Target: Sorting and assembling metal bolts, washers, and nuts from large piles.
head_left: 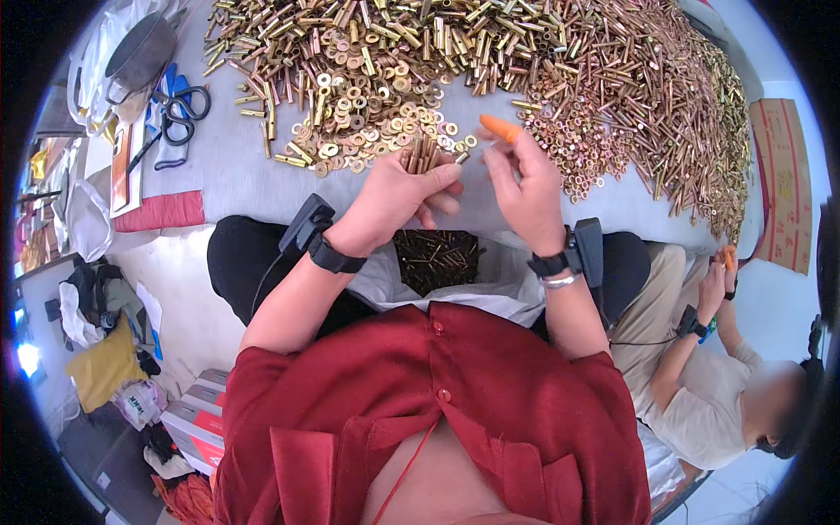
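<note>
My left hand [404, 192] is closed around a small bunch of thin brass-coloured metal rods [422, 156]. One short piece [461, 158] sticks out past its thumb and fingertips. To the right, my right hand [529, 179] has its fingers apart, with nothing visible in them. An orange finger cot [500, 129] covers one of its fingertips. Just beyond both hands lie a pile of flat round washers [350, 131] and a pile of small nuts [573, 149]. A white sack [499, 299] between my knees holds many dark metal rods [437, 262].
Metal sleeves [499, 44] and longer rods [652, 96] heap across the far side of the grey-covered table [232, 166]. Black-handled scissors [179, 118] and a dark pan [140, 52] are at the left. A co-worker [709, 394] sits at the right, both hands at the table edge.
</note>
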`<state>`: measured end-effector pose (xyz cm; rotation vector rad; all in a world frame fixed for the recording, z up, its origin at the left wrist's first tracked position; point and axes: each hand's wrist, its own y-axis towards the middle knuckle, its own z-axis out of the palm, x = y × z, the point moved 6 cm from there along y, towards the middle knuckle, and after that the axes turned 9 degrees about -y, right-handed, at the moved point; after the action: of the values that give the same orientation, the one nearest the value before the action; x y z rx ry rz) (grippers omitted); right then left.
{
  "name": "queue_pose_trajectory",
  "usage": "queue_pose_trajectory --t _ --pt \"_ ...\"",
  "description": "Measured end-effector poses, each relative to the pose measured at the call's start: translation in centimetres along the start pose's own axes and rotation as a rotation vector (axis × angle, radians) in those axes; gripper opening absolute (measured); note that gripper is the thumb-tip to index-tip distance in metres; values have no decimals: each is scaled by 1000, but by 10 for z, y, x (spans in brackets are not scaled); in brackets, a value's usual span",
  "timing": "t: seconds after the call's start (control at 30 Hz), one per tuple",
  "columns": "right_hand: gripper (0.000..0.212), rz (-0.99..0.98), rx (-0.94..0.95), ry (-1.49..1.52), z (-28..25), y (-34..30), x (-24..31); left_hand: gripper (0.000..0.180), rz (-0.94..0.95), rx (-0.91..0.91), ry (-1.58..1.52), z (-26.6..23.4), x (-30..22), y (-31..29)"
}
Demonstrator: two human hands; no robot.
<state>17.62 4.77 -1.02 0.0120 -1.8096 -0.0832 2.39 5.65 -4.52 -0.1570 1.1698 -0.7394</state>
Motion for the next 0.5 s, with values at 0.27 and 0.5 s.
queue_pose_trajectory --t 0.27,0.5 --pt "19 -332 -91 -933 3 24 -16 27 36 -8 -201 -5 -3 1" --pt "7 -18 -159 -198 2 7 -16 26 34 8 -105 1 0 4"
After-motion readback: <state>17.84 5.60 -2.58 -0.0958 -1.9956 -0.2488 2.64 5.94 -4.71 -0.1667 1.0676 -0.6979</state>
